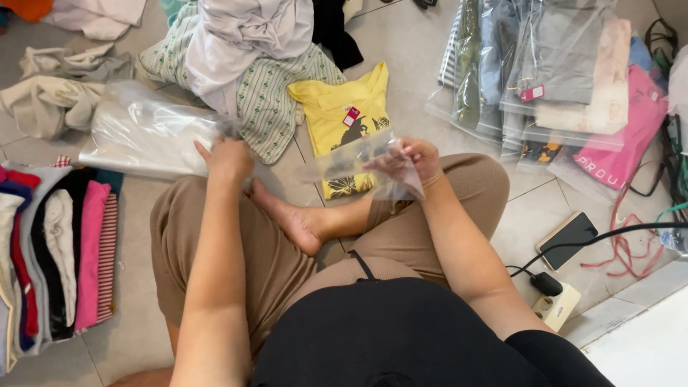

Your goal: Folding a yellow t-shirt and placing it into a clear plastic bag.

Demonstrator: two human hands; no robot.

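Head view: right hand [410,159] pinches clear bag [362,168], at 12 o'clock above the knees. Left hand [229,159] closes on bag stack [143,132] at 10 o'clock. Film likely light, limp, slippery; grip edges.

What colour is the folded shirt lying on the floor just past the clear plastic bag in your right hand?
Yellow: the folded yellow shirt has a dark print, clearest in the head view.

Yellow T-shirt [342,115] with black print; green-striped white garment [269,93]; clear plastic bag [358,166]; pink bagged garment [622,143]; grey-tiled floor [408,79].
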